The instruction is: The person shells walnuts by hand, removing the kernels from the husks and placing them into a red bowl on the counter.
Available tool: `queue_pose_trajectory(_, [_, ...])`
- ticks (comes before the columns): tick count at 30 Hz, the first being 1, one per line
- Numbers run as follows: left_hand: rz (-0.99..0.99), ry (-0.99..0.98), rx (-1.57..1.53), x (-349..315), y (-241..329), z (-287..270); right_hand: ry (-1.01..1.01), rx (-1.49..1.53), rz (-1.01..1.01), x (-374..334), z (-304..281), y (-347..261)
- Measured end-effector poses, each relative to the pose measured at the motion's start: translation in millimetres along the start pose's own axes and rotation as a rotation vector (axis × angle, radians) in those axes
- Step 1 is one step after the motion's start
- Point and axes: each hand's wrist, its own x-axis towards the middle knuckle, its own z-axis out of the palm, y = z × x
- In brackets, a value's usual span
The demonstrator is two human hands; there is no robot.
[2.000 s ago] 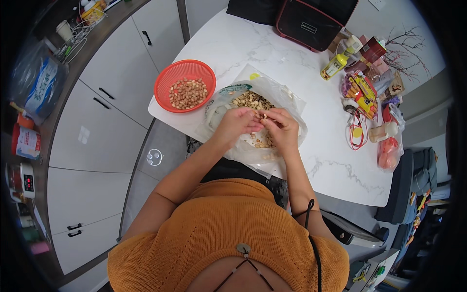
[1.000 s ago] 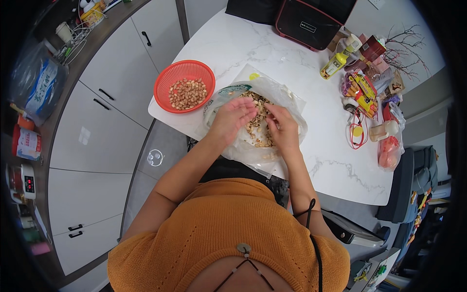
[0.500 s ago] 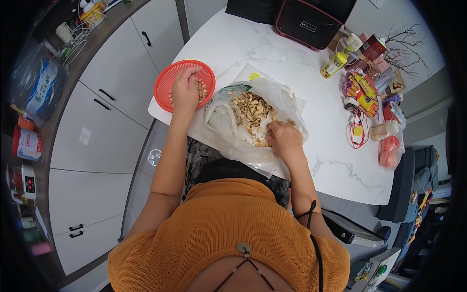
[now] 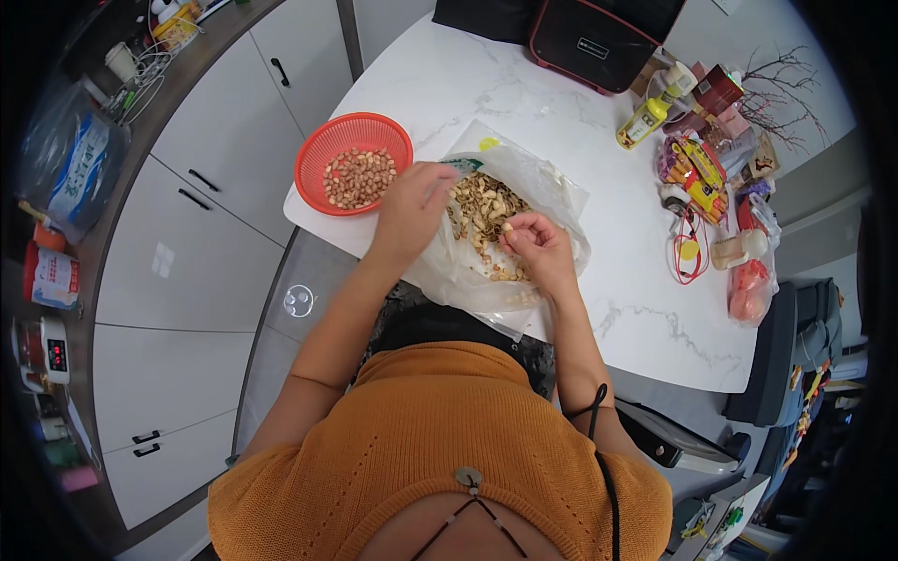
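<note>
A crumpled white plastic bag (image 4: 440, 245) lies opened out on the table, heaped with peanut shells (image 4: 485, 208). Over its right part, my right hand (image 4: 546, 251) pinches a pale peanut (image 4: 507, 227) between thumb and fingertips. My left hand (image 4: 412, 213) hovers over the bag's left edge, fingers stretched out toward the shells, thumb apart, nothing visible in it. Just left of that hand stands a red plastic basket (image 4: 311, 159) with many shelled pinkish peanuts (image 4: 360, 178) in its bottom.
The white marbled table (image 4: 655, 309) carries a black appliance with red edging (image 4: 594, 47) at the back. On the right are a yellow bottle (image 4: 644, 123), snack packets (image 4: 694, 173) and a red cord (image 4: 687, 266). White cabinets (image 4: 178, 262) line the left side.
My left hand has left the red basket and moved right to the bag, uncovering the peanuts. My right hand has lifted slightly from the shells, a peanut now showing at its fingertips.
</note>
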Motion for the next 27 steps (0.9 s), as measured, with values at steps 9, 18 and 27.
queue_pose_trajectory(9, [-0.096, -0.178, -0.149, -22.6, 4.9, 28.0, 0.042, 0.043, -0.023, -2.6, 5.7, 0.4])
queue_pose_trajectory(18, [-0.132, -0.236, -0.230, -26.8, 12.7, 35.9, -0.008, 0.111, -0.100, -2.4, 7.5, -0.4])
queue_pose_trajectory(27, [-0.124, -0.167, -0.237, -34.7, 14.7, 45.4, 0.022, 0.142, -0.104, -3.7, 15.3, -4.5])
